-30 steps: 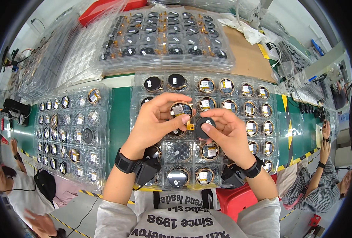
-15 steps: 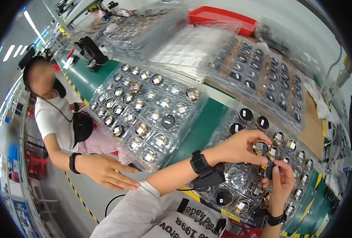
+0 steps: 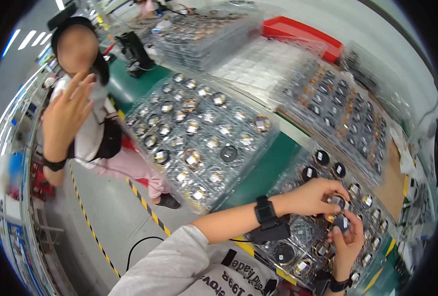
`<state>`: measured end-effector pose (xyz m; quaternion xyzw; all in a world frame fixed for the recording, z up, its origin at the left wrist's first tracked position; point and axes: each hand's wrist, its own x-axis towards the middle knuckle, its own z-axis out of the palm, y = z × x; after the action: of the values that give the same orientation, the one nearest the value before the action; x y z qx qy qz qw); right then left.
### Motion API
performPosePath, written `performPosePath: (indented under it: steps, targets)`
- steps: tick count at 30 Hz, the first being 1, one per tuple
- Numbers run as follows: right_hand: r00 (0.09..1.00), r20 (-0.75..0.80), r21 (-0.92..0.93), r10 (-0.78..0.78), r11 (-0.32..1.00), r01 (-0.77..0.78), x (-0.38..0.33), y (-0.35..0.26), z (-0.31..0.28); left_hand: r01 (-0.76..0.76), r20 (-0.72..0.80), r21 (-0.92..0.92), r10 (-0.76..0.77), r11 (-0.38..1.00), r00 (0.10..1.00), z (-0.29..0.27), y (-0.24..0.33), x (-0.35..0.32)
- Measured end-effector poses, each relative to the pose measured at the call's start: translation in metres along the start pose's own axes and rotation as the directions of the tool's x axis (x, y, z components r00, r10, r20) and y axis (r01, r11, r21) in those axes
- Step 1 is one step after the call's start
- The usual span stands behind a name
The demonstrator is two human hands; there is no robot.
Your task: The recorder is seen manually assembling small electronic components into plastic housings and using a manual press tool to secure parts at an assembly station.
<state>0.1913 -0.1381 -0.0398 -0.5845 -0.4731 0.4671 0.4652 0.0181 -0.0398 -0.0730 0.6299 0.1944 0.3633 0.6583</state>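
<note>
Clear plastic blister trays cover the green bench, each pocket holding a small round metal-and-black component. Over the nearest tray (image 3: 297, 232), at the lower right, the left hand (image 3: 310, 197) reaches in from the forearm with a black wristband (image 3: 265, 212), its fingers curled down and pinched on a small round part (image 3: 336, 201). The right hand (image 3: 348, 241) comes up from below, fingers bent round a second small dark round part (image 3: 342, 223), just beneath the first; the two parts look to be touching or nearly so, though they are too small to be sure. Both hands hover right above the tray's pockets.

A larger tray (image 3: 199, 138) of the same pieces lies to the left, near the bench edge, and more trays are stacked behind it, with a red bin (image 3: 302, 32) at the back. Beside the bench stands another person in a white top, one hand (image 3: 66, 116) lifted, fingers spread. Yellow-and-black tape (image 3: 145, 204) runs along the grey floor.
</note>
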Motion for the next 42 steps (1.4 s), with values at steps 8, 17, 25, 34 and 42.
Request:
performPosePath:
  steps: [8,17,25,34,42]
  targets:
    - [0.987,0.158,0.197,-0.028,0.980,-0.003,0.011,0.000,0.000,0.138,-0.045,-0.142,-0.145,0.980,0.988,-0.008,0.014,-0.003]
    - [0.985,0.168,0.218,-0.048,0.976,0.010,0.007,0.002,-0.014,0.196,-0.072,-0.130,-0.207,0.972,0.976,0.002,0.023,0.002]
    - [0.985,0.157,0.225,-0.075,0.974,0.038,0.008,0.001,-0.011,0.251,-0.102,-0.070,-0.257,0.966,0.961,0.001,0.027,0.000]
    - [0.983,0.174,0.229,-0.065,0.973,0.024,0.010,0.001,-0.011,0.153,-0.122,-0.090,-0.163,0.984,0.979,0.003,0.020,0.001]
    - [0.978,0.145,0.184,-0.151,0.975,0.124,0.010,0.002,-0.009,0.214,-0.110,-0.103,-0.225,0.971,0.968,0.002,0.027,0.000]
